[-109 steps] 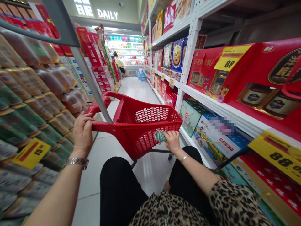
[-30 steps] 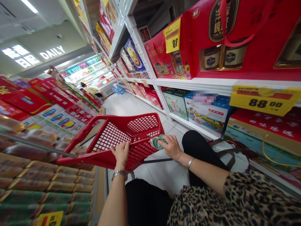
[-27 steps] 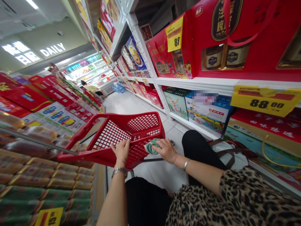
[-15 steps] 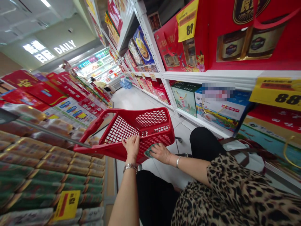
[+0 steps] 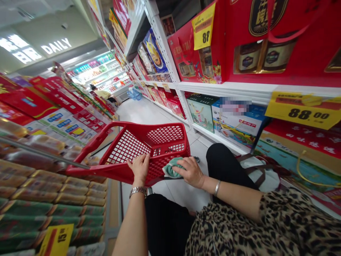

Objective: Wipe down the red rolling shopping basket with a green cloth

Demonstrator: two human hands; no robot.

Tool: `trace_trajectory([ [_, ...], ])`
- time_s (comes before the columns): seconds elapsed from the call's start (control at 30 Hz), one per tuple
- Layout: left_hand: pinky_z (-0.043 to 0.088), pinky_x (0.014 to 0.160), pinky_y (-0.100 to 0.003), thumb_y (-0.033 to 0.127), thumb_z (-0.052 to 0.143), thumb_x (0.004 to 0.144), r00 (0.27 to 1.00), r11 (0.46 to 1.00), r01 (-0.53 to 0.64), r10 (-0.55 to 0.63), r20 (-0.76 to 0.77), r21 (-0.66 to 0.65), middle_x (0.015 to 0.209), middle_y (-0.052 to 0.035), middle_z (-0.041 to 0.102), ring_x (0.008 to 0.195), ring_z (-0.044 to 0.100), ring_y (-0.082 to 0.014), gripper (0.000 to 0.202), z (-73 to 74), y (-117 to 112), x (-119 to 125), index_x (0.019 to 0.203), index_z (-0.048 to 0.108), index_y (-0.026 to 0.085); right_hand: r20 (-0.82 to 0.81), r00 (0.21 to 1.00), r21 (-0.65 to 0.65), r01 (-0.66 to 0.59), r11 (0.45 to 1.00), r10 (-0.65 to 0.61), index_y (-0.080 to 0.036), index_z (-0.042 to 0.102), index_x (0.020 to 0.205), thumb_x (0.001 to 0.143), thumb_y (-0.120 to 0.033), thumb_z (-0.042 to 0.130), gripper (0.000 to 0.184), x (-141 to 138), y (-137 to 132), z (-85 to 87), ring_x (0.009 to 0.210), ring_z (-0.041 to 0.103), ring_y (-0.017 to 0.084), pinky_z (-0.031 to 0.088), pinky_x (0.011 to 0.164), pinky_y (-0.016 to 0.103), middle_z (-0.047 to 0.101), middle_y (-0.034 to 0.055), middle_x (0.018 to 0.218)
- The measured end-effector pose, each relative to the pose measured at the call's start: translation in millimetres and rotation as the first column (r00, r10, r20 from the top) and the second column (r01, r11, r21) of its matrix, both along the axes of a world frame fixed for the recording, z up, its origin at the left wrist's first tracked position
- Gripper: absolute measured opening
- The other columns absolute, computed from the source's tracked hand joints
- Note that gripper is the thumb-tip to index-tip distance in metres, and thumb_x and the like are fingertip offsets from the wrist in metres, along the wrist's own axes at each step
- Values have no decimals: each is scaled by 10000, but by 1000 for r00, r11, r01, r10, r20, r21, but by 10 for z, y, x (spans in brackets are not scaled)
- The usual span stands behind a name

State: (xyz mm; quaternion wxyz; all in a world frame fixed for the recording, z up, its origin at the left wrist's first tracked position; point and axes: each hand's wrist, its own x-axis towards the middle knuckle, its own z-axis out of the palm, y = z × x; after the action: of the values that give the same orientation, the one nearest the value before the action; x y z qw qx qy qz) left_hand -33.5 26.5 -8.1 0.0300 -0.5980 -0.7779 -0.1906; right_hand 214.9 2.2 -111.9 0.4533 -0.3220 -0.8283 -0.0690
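A red plastic shopping basket on wheels (image 5: 125, 125) stands just in front of me, with a grey handle rod (image 5: 42, 152) running from it toward the left. My left hand (image 5: 139, 169) holds the near rim of the basket, fingers over its edge. My right hand (image 5: 191, 172) presses a crumpled green cloth (image 5: 172, 168) against the basket's mesh wall. Part of the cloth is hidden under my fingers. Both my forearms reach out from a leopard-print sleeve (image 5: 266, 220).
Shelves of red gift boxes (image 5: 202, 46) with yellow price tags (image 5: 301, 110) line the right. Stacked wrapped packs (image 5: 53, 199) line the left. A white tiled aisle (image 5: 141, 112) leads to a person (image 5: 99, 94) and blue water bottles (image 5: 134, 94).
The whole view has tilted and swung since the oldest frame. My right hand has shifted the green cloth along the basket's mesh wall, and more of the cloth shows than half a second ago.
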Motion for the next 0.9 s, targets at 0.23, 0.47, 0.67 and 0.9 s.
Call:
trace_trajectory([
  [0.23, 157, 1235, -612, 365, 483, 916, 1000, 1000, -7, 7, 3, -13, 875, -29, 767, 1034, 636, -270, 356, 10, 60, -112, 607, 619, 250, 31, 997, -201, 76, 977, -72, -294, 665, 1341, 1002, -130, 502, 410, -18, 106, 570, 1024, 487, 232, 327, 830, 382, 657, 78, 1358],
  [0.47, 157, 1252, -593, 356, 550, 900, 999, 999, 22, -23, -49, -25, 896, -67, 757, 1057, 654, -279, 368, 44, 123, -103, 556, 531, 229, 193, 980, -320, 99, 942, -38, -256, 737, 1104, 1010, -168, 507, 263, -147, 55, 787, 912, 488, 243, 340, 790, 380, 705, 95, 1003],
  [0.67, 310, 1182, -658, 526, 600, 875, 927, 890, -371, 338, 163, 264, 1548, -232, 493, 1454, 434, -400, 555, -261, 119, 169, 1299, 613, 168, 261, 965, -410, 121, 904, -11, -239, 741, 1014, 977, -182, 593, 162, -257, 119, 989, 919, 514, 245, 370, 819, 382, 694, 104, 912],
  [0.9, 265, 1175, -735, 605, 529, 877, 832, 898, -438, 387, 397, 43, 1667, -276, 296, 1550, 284, -438, 898, -386, 226, 314, 1606, 253, 159, 297, 955, -388, 124, 913, -3, -255, 750, 1013, 1021, -163, 501, 265, -235, 119, 961, 939, 500, 240, 365, 804, 369, 683, 93, 950],
])
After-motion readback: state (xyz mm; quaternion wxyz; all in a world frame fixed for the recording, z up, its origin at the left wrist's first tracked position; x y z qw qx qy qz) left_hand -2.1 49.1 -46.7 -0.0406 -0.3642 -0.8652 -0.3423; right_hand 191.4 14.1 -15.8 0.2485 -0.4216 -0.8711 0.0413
